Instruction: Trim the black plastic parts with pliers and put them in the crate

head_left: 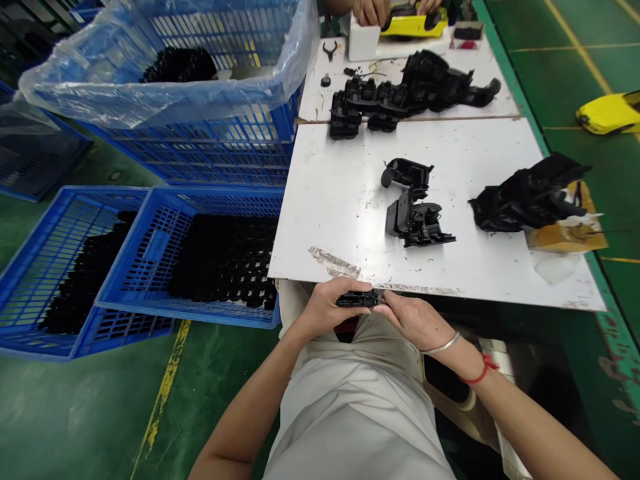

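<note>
My left hand [326, 305] is closed around a small black plastic part [357, 299], held over my lap just below the front edge of the white table [325, 193]. My right hand [416, 320] meets the part's right end, thumb and fingers pinched together. Something thin shows at those fingertips, too small to name. On the tabletop ahead stand two black moulded assemblies: a larger one [420, 221] and, behind it, a smaller one [407, 175].
Blue crates [190, 313] with black parts stand left of the table. Behind them is a larger plastic-lined crate [225, 133]. Stacked black parts [525, 193] lean by a cardboard box [567, 233] at right. Across the table, another person's hands [373, 12] hold a yellow toy car [415, 25].
</note>
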A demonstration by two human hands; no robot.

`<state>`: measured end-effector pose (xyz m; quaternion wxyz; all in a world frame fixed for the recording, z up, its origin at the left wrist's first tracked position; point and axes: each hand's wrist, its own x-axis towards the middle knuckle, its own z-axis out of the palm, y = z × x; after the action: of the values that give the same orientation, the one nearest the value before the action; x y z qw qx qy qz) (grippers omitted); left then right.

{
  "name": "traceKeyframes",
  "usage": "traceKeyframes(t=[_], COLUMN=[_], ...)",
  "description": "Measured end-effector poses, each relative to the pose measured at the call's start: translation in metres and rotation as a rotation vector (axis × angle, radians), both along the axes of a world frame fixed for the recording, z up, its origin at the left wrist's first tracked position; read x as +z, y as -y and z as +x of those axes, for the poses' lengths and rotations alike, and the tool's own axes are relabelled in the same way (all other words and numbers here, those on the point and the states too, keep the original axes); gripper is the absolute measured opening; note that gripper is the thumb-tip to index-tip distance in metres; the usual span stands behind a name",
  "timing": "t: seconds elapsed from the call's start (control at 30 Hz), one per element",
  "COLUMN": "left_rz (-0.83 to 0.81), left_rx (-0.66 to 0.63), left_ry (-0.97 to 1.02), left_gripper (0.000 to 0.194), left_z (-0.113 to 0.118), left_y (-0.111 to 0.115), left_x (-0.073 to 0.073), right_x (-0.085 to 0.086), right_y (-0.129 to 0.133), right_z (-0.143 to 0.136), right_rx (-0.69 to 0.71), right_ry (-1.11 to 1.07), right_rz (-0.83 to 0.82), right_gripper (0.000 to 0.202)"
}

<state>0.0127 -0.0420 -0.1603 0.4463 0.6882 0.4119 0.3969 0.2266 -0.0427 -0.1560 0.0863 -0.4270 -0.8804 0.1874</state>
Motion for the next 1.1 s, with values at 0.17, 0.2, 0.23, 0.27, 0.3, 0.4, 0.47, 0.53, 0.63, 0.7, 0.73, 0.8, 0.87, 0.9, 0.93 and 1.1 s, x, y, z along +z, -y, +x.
traceKeyframes(t=[0.17,0.2,0.23,0.27,0.3,0.4,0.47,0.53,0.63,0.7,0.73,0.8,0.87,0.9,0.93,1.1], left_rz=[0.003,0.004,0.007,0.009,0.012,0.029,0.045,0.063,0.08,0.077,0.074,0.072,0.082,0.09,0.098,0.136], left_rx=[0.003,0.002,0.002,0.001,-0.001,0.0,-0.004,-0.007,-0.011,-0.015,-0.018,-0.02,-0.016,-0.015,-0.013,-0.02], left_ry=[0.001,-0.002,-0.006,-0.009,-0.012,-0.013,-0.008,-0.001,0.001,-0.001,-0.002,-0.002,-0.002,-0.001,0.0,0.003], left_gripper=[0.034,0.034,0.034,0.034,0.034,0.033,0.033,0.033,0.033,0.033,0.033,0.034,0.034,0.034,0.034,0.034], left_z=[0.0004,0.0003,0.0002,0.0001,0.0,0.0003,0.0008,0.0014,0.0016,0.0012,0.001,0.0007,0.0006,0.0006,0.0007,0.0006], left_y=[-0.0005,-0.0006,-0.0007,-0.0008,-0.001,-0.0016,-0.0017,-0.0014,-0.0008,-0.0005,-0.0005,-0.0006,-0.0009,-0.0011,-0.0013,-0.0017], left_x=[-0.0001,-0.0001,-0.0002,-0.0002,-0.0003,-0.0003,-0.0003,-0.0002,-0.0006,-0.0013,-0.0017,-0.0028,-0.0038,-0.0043,-0.0047,-0.006], right_x=[-0.0012,-0.0012,-0.0012,-0.0012,-0.0013,-0.0021,-0.0032,-0.0045,-0.0064,-0.0071,-0.0073,-0.0073,-0.0072,-0.0071,-0.007,-0.007], right_y=[-0.0013,-0.0016,-0.002,-0.0023,-0.0026,-0.0032,-0.0031,-0.0027,-0.0019,-0.0015,-0.0013,-0.0012,-0.0011,-0.0011,-0.0011,-0.0005], right_z=[0.0006,0.0007,0.0007,0.0007,0.0007,0.0008,0.0012,0.0019,0.0028,0.0031,0.0032,0.0032,0.003,0.0029,0.0028,0.0029], right_rx=[0.002,0.007,0.013,0.019,0.026,0.056,0.071,0.079,0.088,0.083,0.077,0.065,0.056,0.053,0.049,0.046], right_ry=[0.019,0.023,0.028,0.036,0.045,0.07,0.078,0.077,0.069,0.067,0.068,0.076,0.094,0.107,0.121,0.162], right_rz=[-0.06,-0.068,-0.074,-0.079,-0.082,-0.083,-0.078,-0.067,-0.04,-0.026,-0.023,-0.023,-0.022,-0.019,-0.011,0.053], right_gripper=[0.058,0.057,0.056,0.054,0.053,0.048,0.047,0.048,0.052,0.053,0.054,0.055,0.057,0.058,0.059,0.063])
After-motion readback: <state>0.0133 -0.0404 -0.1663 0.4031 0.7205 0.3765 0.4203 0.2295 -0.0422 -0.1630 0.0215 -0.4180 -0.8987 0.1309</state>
